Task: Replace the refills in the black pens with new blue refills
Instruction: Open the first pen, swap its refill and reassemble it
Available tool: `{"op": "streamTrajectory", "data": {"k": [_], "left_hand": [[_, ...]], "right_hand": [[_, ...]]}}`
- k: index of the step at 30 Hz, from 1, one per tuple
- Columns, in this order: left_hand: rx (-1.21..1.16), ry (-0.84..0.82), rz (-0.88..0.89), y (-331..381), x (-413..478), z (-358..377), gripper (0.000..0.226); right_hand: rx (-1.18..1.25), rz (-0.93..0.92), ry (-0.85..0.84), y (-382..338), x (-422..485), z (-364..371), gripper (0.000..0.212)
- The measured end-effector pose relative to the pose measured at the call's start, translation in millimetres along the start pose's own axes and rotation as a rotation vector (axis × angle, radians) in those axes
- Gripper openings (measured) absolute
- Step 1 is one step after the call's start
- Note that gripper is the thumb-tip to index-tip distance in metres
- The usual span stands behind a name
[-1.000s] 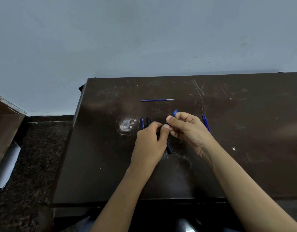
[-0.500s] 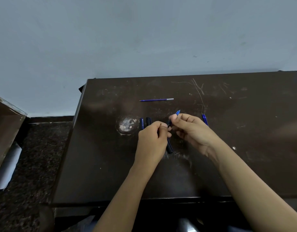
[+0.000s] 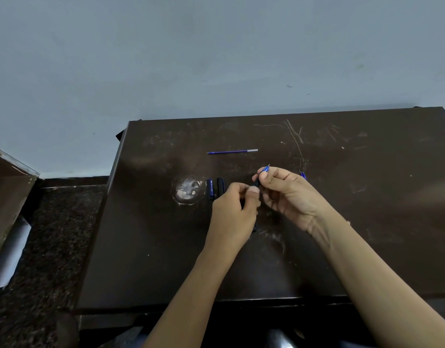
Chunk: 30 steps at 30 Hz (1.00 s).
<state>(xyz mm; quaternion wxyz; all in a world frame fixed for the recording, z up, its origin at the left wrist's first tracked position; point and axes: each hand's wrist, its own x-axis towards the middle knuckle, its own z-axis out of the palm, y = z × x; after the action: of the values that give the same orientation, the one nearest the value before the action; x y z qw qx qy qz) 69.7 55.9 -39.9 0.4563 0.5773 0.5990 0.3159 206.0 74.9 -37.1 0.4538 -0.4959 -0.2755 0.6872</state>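
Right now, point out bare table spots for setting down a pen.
Bare: the dark brown table right of the right hand, and its near-left part below the round white scuff. Crowded: the centre, where the left hand and right hand grip the black pen beside two dark pen pieces; a thin blue refill lies behind.

A dark brown, scratched surface (image 3: 141, 247) fills the lower view, with a worn pale patch (image 3: 188, 191) near its centre. A plain grey-blue wall (image 3: 216, 59) spans 12 o'clock. A dark speckled floor (image 3: 53, 234) lies at 8 o'clock, and a brown cabinet edge (image 3: 8, 197) at 9 o'clock.
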Motion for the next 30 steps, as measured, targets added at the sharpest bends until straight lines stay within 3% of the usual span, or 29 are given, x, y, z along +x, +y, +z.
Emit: {"op": "streamTrajectory", "data": {"k": [4, 9, 14, 19, 21, 25, 30], "left_hand": [[-0.112, -0.045, -0.071, 2.1, -1.4, 2.4, 0.027], [-0.006, 0.074, 0.062, 0.9, -2.3, -2.3, 0.002], [-0.039, 0.032, -0.036, 2.2, -2.8, 3.2, 0.026], [0.002, 0.089, 0.054, -0.4, -3.0, 0.7, 0.008], [0.033, 0.109, 0.053, -0.5, -2.9, -0.1, 0.011], [-0.080, -0.056, -0.078, 2.4, -2.8, 0.8, 0.026], [-0.351, -0.201, -0.230, 7.9, -1.7, -2.4, 0.037]], "right_hand": [[-0.029, -0.015, 0.014, 0.9, -0.4, -1.2, 0.009], [-0.035, 0.001, 0.023, 0.8, 0.9, -2.2, 0.013], [-0.048, 0.005, 0.044, 2.5, 1.1, -0.7, 0.018], [-0.036, 0.006, 0.038, 1.9, 1.3, -1.2, 0.016], [-0.028, -0.001, 0.025, 1.9, 1.7, -0.6, 0.009], [-0.042, -0.023, 0.003, 2.4, 1.2, -0.2, 0.006], [-0.006, -0.005, -0.204, -0.6, 0.0, -6.7, 0.030]]}}
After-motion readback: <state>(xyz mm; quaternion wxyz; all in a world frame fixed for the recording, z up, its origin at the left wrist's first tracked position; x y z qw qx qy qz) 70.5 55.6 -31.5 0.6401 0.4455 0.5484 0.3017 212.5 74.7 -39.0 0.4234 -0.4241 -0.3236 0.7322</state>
